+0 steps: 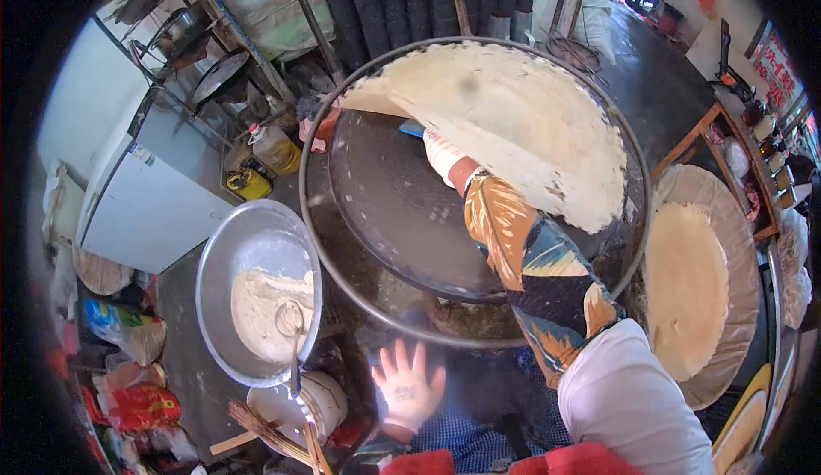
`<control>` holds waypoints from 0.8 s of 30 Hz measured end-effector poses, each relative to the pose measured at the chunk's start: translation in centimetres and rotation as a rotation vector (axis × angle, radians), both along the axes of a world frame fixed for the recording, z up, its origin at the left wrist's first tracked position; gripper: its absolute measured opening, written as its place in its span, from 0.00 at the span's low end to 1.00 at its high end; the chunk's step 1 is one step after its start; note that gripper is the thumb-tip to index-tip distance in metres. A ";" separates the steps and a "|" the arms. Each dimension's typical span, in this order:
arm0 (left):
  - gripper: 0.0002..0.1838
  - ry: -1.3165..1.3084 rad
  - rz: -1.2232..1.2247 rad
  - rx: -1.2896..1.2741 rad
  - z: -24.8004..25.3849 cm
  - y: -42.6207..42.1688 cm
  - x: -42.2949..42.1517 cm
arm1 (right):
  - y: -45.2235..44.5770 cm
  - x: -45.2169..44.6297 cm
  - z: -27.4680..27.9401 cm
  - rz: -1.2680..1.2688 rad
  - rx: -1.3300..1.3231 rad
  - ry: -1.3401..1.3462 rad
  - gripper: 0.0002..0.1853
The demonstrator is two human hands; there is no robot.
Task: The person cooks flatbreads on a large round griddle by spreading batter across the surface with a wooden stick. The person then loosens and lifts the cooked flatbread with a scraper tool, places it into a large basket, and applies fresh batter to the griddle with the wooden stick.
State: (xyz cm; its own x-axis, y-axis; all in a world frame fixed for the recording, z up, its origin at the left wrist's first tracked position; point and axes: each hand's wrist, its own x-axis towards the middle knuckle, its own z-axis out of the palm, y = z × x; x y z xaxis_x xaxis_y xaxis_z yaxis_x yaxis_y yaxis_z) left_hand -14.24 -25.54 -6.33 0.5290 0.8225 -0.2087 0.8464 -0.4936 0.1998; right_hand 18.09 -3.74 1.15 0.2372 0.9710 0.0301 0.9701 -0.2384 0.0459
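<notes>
A large round griddle (393, 210) fills the middle. A thin pale flatbread (513, 124) covers its far and right part, its near edge lifted and folded over. My right hand (445, 157), in a white glove, reaches to that edge, with a blue flat tool (411, 128) at its fingers; the fingertips are partly hidden under the sheet. My left hand (405, 389), pale gloved, is held at the griddle's near side with fingers spread and nothing in it. On the left, a metal basin (214, 304) holds pale batter (256, 312) and a ladle (291, 321).
A round lined tray (742, 304) with another flatbread (684, 291) stands right of the griddle. Below the basin is a bucket (329, 398) with a brush (265, 428). Oil jugs (275, 150), a white cabinet (150, 210) and shelves are at the left.
</notes>
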 end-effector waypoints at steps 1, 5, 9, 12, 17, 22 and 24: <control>0.37 0.005 0.005 -0.002 0.0 0.0 -0.1 | 0.0 0.3 -0.2 -0.006 0.006 0.000 0.21; 0.37 0.022 0.002 0.040 -0.3 0.0 -0.5 | 0.2 1.3 -0.6 -0.025 0.039 0.019 0.21; 0.37 0.023 0.010 0.030 0.1 -0.1 -0.7 | -0.7 2.5 -0.9 -0.033 0.064 0.032 0.21; 0.37 0.028 0.020 0.060 0.0 -0.1 -1.0 | -2.3 3.2 -1.6 -0.032 0.090 0.042 0.22; 0.36 0.001 0.004 0.097 -0.3 -0.1 -0.9 | -11.3 2.7 -3.1 0.064 0.200 0.064 0.22; 0.36 -0.007 0.007 0.037 0.3 -0.2 -0.1 | -23.3 -0.7 -2.9 0.254 0.210 -0.058 0.20; 0.36 -0.014 -0.007 0.045 0.1 -0.3 0.2 | -24.6 -1.2 -2.4 0.333 0.195 -0.128 0.20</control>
